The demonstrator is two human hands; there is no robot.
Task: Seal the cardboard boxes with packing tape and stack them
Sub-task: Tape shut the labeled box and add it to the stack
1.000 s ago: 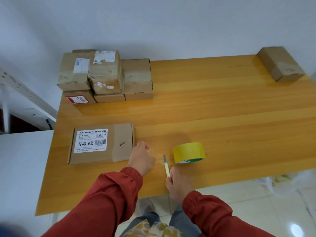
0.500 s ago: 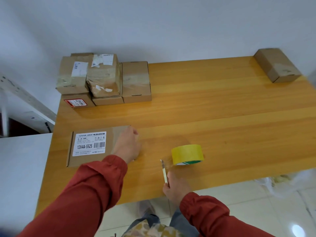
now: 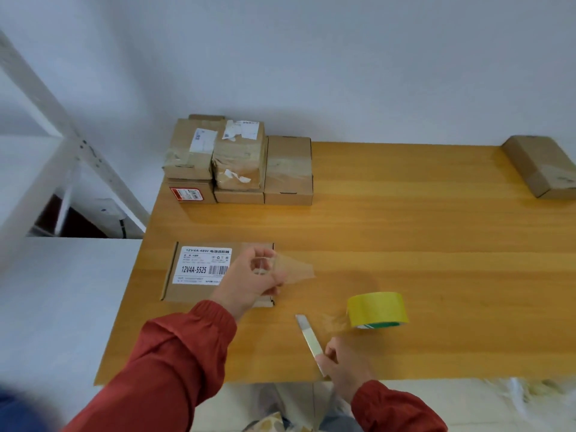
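Brown and oblong, the flat cardboard box (image 3: 199, 272) with a white printed label is found at the near left of the wooden worktop (image 3: 405, 229), its long axis laid left to right. Behind it, against the wall, a stack of sealed cardboard boxes (image 3: 240, 163) is seen. Above the right end of the flat box the left hand (image 3: 249, 279) is held, fingers curled and pinched on a strip of clear packing tape (image 3: 296, 269), which trails off to the right past the box's short edge, roughly in line with the box's length. Whether the strip touches the cardboard cannot be told. Further right and nearer the front edge, a slim utility knife (image 3: 308, 338) is gripped by the right hand (image 3: 346, 360), blade pointed away and to the left. Just beyond it the yellow roll of tape (image 3: 377, 310) is stood on the worktop. A lone cardboard box (image 3: 542, 166) is left at the far right corner. The box lies directly beneath and left of the left hand, so the strip would probably be lowered leftward along that long axis by that hand.
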